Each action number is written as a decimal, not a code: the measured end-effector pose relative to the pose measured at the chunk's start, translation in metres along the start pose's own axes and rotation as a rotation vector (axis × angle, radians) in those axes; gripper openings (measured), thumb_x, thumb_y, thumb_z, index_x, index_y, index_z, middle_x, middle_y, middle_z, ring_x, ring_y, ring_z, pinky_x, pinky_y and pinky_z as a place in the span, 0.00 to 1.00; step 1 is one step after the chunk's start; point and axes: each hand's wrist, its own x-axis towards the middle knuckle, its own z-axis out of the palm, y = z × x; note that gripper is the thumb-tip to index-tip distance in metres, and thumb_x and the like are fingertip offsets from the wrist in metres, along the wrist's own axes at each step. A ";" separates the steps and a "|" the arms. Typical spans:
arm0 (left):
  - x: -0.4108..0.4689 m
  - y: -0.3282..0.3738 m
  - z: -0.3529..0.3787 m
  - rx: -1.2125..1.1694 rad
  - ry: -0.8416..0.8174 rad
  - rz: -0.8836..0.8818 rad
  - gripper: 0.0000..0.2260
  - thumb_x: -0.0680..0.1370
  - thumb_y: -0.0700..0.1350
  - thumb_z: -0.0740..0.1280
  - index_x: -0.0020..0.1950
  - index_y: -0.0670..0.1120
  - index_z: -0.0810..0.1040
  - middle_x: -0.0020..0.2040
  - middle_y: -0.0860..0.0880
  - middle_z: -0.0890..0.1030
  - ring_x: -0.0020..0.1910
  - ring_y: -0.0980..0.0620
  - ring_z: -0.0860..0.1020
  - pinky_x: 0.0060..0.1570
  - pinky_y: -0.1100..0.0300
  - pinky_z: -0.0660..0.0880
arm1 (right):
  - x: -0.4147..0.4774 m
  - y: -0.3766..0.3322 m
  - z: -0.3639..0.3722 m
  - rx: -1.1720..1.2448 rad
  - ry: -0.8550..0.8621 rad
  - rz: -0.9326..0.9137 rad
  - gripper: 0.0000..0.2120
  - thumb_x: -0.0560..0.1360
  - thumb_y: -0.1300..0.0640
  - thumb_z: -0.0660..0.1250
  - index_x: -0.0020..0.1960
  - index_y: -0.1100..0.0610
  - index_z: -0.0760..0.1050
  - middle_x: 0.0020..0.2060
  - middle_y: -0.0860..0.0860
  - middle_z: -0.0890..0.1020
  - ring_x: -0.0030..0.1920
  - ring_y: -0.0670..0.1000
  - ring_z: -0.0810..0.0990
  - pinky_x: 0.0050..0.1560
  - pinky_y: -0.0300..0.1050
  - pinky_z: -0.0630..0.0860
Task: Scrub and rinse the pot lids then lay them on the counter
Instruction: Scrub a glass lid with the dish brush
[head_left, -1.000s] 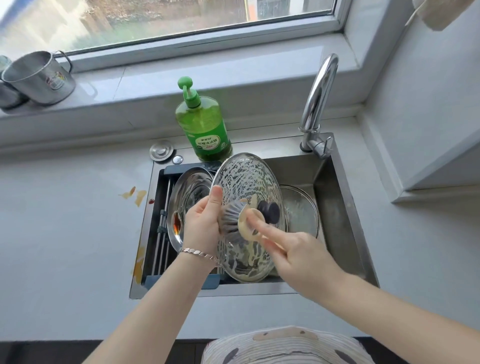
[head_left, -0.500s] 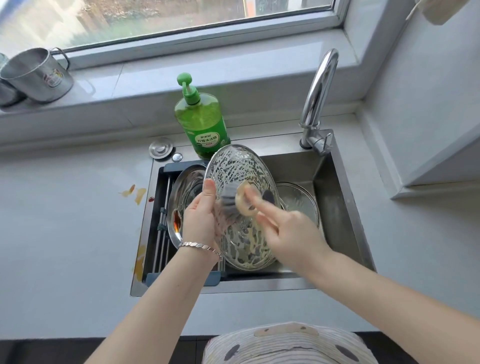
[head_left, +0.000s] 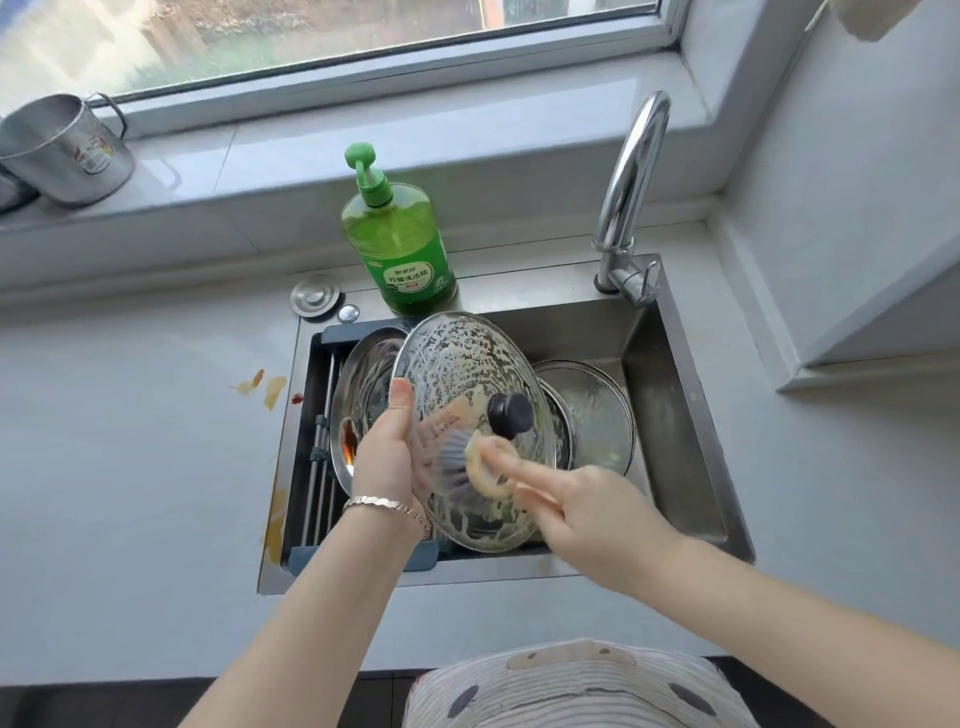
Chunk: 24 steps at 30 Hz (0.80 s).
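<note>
A steel sink (head_left: 675, 415) is set into the pale counter (head_left: 130, 467), with a steel lid (head_left: 363, 379) and a soapy glass lid (head_left: 597, 410) leaned inside. A green soap bottle (head_left: 397, 244) and a round metal cap (head_left: 315, 295) are stood at its back rim, and orange smears (head_left: 265, 387) are seen on the counter to its left.

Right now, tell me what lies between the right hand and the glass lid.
A round scrub brush: the right hand holds it, bristles on the glass lid. Head view.

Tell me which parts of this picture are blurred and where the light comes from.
Head view: motion smears the right hand and brush; the left hand, glass lid and soap bottle are sharp; daylight comes from the window.
</note>
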 end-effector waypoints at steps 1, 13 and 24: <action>0.000 0.000 0.000 -0.034 0.012 -0.010 0.29 0.69 0.63 0.62 0.61 0.44 0.76 0.51 0.42 0.83 0.52 0.41 0.81 0.60 0.41 0.72 | 0.001 0.008 -0.001 0.043 0.025 0.079 0.23 0.80 0.51 0.54 0.66 0.30 0.48 0.24 0.45 0.66 0.25 0.46 0.62 0.32 0.43 0.62; -0.007 -0.003 0.008 -0.192 0.063 -0.053 0.31 0.65 0.65 0.64 0.60 0.45 0.75 0.58 0.42 0.80 0.57 0.40 0.78 0.62 0.40 0.69 | -0.001 -0.013 0.004 0.060 0.108 0.030 0.22 0.79 0.48 0.50 0.67 0.32 0.44 0.31 0.51 0.75 0.32 0.52 0.72 0.34 0.42 0.63; 0.001 0.000 -0.004 -0.367 0.095 -0.071 0.32 0.73 0.66 0.58 0.67 0.43 0.71 0.54 0.41 0.81 0.54 0.41 0.79 0.56 0.40 0.72 | -0.020 -0.005 0.012 -0.078 0.039 -0.059 0.24 0.77 0.50 0.52 0.71 0.36 0.53 0.25 0.46 0.75 0.25 0.47 0.70 0.27 0.39 0.62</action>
